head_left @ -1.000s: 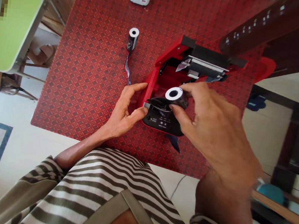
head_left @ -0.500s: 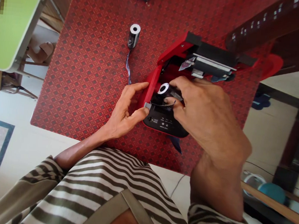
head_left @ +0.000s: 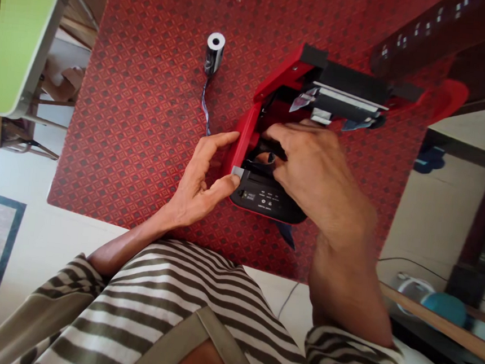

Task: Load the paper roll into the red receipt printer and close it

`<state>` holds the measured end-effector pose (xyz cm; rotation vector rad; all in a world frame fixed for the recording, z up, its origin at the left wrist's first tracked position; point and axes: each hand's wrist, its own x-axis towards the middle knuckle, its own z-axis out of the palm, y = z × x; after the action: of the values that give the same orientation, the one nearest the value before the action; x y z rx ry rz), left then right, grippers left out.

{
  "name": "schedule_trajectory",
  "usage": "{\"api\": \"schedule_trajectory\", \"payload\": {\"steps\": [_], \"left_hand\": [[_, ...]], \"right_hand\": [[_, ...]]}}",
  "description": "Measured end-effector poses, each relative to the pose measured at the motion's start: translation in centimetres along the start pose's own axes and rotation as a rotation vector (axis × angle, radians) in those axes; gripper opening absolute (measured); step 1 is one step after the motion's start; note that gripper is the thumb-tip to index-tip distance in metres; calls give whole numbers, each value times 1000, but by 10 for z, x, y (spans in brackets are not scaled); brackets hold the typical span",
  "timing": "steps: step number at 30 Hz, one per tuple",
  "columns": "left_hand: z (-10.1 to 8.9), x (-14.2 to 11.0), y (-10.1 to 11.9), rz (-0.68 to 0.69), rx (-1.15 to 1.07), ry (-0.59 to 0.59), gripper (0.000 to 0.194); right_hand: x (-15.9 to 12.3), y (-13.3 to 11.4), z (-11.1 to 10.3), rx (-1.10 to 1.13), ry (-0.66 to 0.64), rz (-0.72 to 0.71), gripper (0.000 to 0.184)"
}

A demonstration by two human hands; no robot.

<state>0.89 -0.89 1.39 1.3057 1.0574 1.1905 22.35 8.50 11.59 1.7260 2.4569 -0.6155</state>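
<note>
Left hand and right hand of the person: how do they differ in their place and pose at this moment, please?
The left hand is beside the open red printer, with its thumb at a grey tab, while the right hand is over the printer's compartment. The left hand shows its palm side; the right hand shows its back. Both hands are bare.

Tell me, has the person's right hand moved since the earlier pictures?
Yes: the right hand has moved further into the open red printer, toward its black control panel.
</note>
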Motion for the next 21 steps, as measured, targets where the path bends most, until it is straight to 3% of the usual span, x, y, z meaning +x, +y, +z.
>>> {"api": "schedule_trajectory", "payload": {"steps": [7, 14, 18, 21], "left_hand": [[-1, 0, -1, 9, -6, -6, 67], [-6, 1, 2, -21, 10, -14, 70], [-8, 3, 7, -66, 26, -27, 68], [-9, 0, 13, -47, 59, -27, 66]], "right_hand": [[-2, 15, 17, 42, 126, -111, 32], [-31, 33, 9, 156, 201, -328, 60], [-53, 29, 4, 210, 265, -443, 63], [-63, 18, 4, 220, 333, -487, 50]]}}
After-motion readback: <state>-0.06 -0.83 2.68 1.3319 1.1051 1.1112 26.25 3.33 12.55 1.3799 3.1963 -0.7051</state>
